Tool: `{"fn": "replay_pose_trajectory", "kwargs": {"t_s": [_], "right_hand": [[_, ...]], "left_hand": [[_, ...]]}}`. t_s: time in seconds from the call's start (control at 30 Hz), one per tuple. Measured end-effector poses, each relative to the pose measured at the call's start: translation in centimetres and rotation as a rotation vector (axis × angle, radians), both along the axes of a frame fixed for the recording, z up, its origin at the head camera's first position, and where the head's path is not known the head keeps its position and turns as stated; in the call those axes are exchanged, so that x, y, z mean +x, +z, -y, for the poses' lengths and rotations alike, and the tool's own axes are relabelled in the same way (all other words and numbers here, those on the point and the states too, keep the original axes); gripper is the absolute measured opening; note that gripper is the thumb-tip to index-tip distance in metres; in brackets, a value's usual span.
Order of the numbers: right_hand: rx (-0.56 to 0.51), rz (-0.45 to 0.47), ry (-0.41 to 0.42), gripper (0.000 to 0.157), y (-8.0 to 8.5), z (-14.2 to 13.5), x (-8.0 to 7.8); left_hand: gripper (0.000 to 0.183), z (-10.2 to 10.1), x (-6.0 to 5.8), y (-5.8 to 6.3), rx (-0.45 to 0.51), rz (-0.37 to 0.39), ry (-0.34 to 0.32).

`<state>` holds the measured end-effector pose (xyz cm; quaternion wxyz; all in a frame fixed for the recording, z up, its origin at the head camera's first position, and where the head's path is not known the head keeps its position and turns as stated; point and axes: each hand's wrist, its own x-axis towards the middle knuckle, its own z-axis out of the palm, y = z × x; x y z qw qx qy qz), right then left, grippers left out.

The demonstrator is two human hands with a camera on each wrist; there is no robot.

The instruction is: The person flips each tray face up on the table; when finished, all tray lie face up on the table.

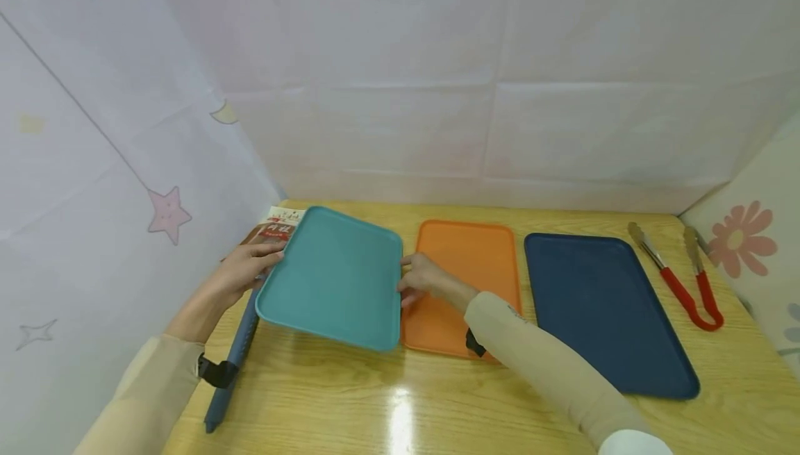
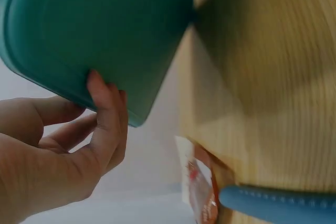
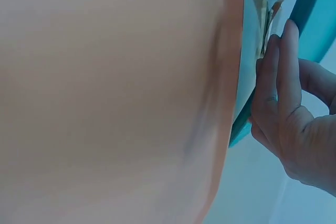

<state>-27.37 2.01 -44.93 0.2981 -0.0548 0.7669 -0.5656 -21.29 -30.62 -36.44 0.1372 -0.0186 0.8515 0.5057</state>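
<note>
A teal tray (image 1: 331, 278) is tilted above the table, its left side raised higher than its right. My left hand (image 1: 245, 267) pinches its left edge; in the left wrist view, fingers (image 2: 105, 111) lie against the tray's underside and the thumb is at the rim. My right hand (image 1: 425, 280) holds the right edge, and in the right wrist view its fingers (image 3: 289, 72) run along the tray's side. Just right of the teal tray, an orange tray (image 1: 475, 260) lies flat, partly covered by my right hand and forearm.
A dark blue tray (image 1: 600, 302) lies right of the orange one. Tongs with red handles (image 1: 681, 295) rest at the far right. A long blue ridged object (image 1: 234, 358) and a printed packet (image 1: 275, 229) lie at the left. Printed cloth (image 1: 400, 94) hangs behind the wooden table (image 1: 325, 399).
</note>
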Motion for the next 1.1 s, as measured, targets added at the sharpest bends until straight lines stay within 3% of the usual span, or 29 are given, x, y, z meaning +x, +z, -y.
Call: {"fn": "replay_pose_trajectory", "kwargs": {"t_s": [0.17, 0.33, 0.6, 0.87, 1.1], "right_hand": [[0.024, 0.007, -0.027, 0.071, -0.2, 0.1, -1.1], [0.019, -0.009, -0.068, 0.072, -0.6, 0.2, -1.9], [0.019, -0.037, -0.094, 0.072, -1.0, 0.4, -2.2], [0.083, -0.109, -0.069, 0.071, -0.6, 1.1, -2.5], [0.184, -0.142, -0.067, 0.071, -0.5, 1.9, -2.9]], "left_hand": [[0.049, 0.6, -2.0, -2.0, -0.104, 0.062, 0.001], [0.047, 0.3, -3.4, -4.3, -0.167, 0.038, -0.007], [0.042, -0.2, -4.0, -7.3, -0.244, -0.029, 0.031], [0.039, -0.6, -5.6, -9.3, -0.494, -0.212, 0.033], [0.042, -1.1, -5.7, -9.7, -0.580, -0.238, 0.025]]}}
